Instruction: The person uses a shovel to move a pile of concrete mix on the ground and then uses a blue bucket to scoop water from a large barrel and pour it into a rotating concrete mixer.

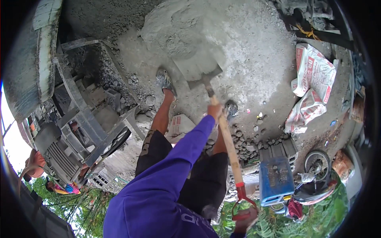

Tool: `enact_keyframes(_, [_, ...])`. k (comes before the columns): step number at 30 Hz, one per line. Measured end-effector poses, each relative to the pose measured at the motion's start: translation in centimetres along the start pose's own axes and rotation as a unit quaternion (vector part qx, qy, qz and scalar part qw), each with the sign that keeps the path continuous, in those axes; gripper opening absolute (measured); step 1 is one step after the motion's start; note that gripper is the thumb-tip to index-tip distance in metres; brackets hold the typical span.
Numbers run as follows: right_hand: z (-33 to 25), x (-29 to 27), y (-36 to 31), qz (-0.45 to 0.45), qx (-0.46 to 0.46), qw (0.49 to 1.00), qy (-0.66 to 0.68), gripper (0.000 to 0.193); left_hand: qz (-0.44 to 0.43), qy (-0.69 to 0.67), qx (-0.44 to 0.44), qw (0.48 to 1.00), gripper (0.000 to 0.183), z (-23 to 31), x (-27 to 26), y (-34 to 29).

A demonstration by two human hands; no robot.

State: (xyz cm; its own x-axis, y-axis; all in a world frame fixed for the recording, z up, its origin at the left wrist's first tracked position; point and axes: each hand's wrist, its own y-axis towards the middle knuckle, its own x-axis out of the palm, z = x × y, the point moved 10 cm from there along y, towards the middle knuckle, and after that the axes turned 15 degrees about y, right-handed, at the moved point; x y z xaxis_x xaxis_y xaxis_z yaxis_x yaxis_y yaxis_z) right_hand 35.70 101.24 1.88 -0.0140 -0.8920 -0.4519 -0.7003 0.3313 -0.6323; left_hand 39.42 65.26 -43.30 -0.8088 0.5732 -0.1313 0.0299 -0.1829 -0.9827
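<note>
While a person in a purple top (pixel 147 198) and dark shorts (pixel 204 182) stands on dusty grey ground (pixel 266 99), a broad mound of powdery grey mix (pixel 170 33) spreads ahead of their feet. A long shovel (pixel 225 137), with a wooden shaft and a red D-shaped handle, slants from the lower right to the near edge of that mound, its flat, grey-coated blade (pixel 198 70) low to the ground. The left hand (pixel 215 111) holds the shaft near the blade, its fingers wrapped round the wood; the right hand (pixel 246 219) is at the handle, its fingers seemingly closed round the grip.

The step in hand looks like scooping or turning the mix; the next move seems to call for a firm push from the right hand while the left steadies and lifts the shaft.

To the left stands a large metal-framed machine (pixel 93 127) with a ribbed motor housing, two people (pixel 71 188) partly visible beyond it. At right lie crumpled red-and-white sacks (pixel 311 77); nearer the body, a blue jerrycan (pixel 276 180) stands by a spoked wheel (pixel 317 163). Nothing visible blocks the blade from the mound, but the left shoe (pixel 164 79) and right shoe (pixel 231 109) flank the shovel closely, leaving little room sideways. Loose gravel (pixel 240 144) lies just right of the legs.
</note>
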Motion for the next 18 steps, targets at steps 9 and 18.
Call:
enact_keyframes(9, [11.1,16.4,7.0,0.015,0.166,0.96,0.224,0.011,0.06,0.014,0.13,0.99,0.017,15.6,-8.6,7.3])
enact_keyframes(18, [16.6,8.1,10.0,-0.032,0.209,0.926,0.313,0.011,0.092,0.033,0.134,0.986,0.019,8.7,-5.8,4.7])
